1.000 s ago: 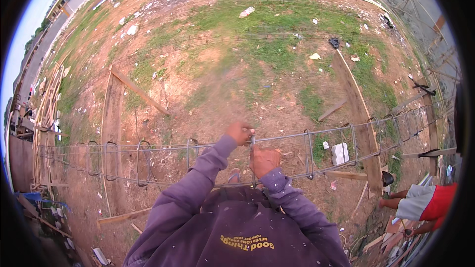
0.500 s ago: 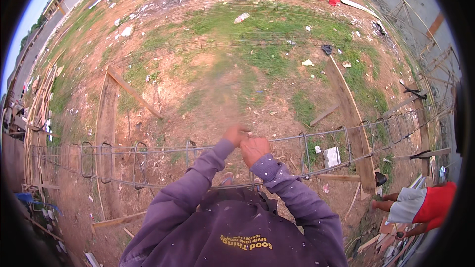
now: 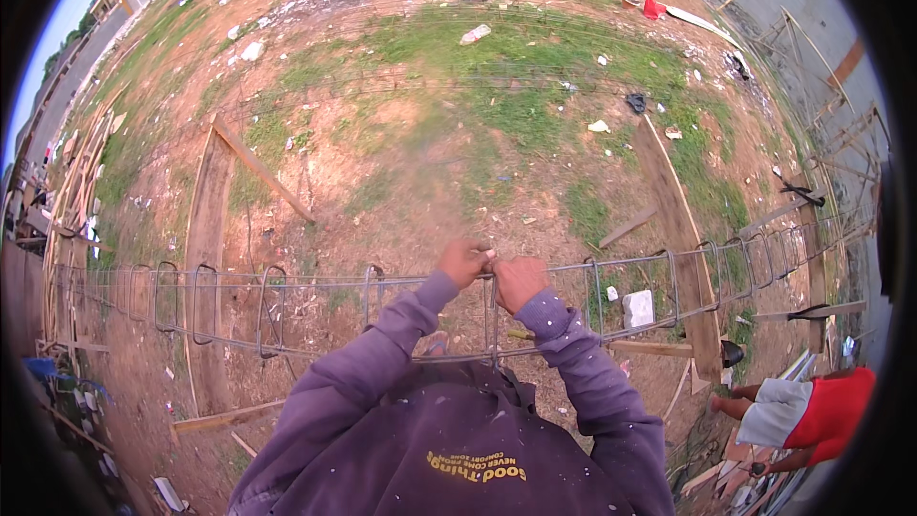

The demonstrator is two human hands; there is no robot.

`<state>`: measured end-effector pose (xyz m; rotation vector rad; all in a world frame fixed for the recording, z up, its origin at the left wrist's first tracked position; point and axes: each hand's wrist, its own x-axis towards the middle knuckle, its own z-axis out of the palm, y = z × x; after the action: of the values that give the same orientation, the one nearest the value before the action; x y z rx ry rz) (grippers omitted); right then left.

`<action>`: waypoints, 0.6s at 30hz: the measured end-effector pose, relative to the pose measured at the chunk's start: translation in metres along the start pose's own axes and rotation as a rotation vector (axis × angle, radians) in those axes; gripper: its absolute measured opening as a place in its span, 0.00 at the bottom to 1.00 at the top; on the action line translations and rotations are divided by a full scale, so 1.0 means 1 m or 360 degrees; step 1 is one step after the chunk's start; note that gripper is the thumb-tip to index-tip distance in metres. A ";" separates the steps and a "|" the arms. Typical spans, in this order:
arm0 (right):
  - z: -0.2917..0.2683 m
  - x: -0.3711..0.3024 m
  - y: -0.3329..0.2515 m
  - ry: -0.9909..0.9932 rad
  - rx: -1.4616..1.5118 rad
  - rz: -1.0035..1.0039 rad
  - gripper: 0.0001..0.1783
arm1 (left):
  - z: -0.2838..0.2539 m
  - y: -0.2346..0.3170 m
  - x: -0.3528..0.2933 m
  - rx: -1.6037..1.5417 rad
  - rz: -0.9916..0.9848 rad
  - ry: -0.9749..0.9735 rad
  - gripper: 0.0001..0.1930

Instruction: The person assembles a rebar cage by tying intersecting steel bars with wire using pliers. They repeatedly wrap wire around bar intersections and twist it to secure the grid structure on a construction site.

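Observation:
A long rebar cage (image 3: 430,355) runs across in front of me, its thin bars threaded through bent wire stirrups (image 3: 272,311). My left hand (image 3: 464,262) is at the upper bar with thumb and fingers pinched together. Beside it, my right hand (image 3: 522,283) is closed with its fingertips at the same spot, where the top of one stirrup (image 3: 494,320) meets the bar. Whatever the fingers pinch is too small to make out. Purple paint-flecked sleeves cover both my forearms.
Wooden planks prop the cage, one upright plank (image 3: 205,268) at left and another plank (image 3: 680,248) at right. A white block (image 3: 638,309) lies behind the bars. At lower right is a person (image 3: 812,411) in a red shirt. Timber (image 3: 81,172) is piled far left.
My right hand has shifted right and slightly down. My left hand has moved a little right. The stirrup under the hands now shows more fully between them.

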<state>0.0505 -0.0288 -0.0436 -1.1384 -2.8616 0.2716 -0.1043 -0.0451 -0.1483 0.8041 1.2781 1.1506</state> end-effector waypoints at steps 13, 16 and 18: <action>0.090 0.062 0.122 -0.1049 0.1365 0.0175 0.17 | 0.012 0.025 -0.031 0.0595 0.0186 0.0059 0.15; 0.101 0.072 0.123 -0.1255 0.1227 0.0216 0.18 | 0.019 0.023 -0.032 0.0735 0.0176 0.0201 0.17; 0.093 0.068 0.116 -0.1144 0.1070 0.0266 0.18 | 0.023 0.021 -0.032 0.0824 0.0092 0.0264 0.17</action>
<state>0.0688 0.0873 -0.1575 -1.2843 -2.7293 1.8034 -0.0834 -0.0663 -0.1149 1.1454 1.7367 0.9533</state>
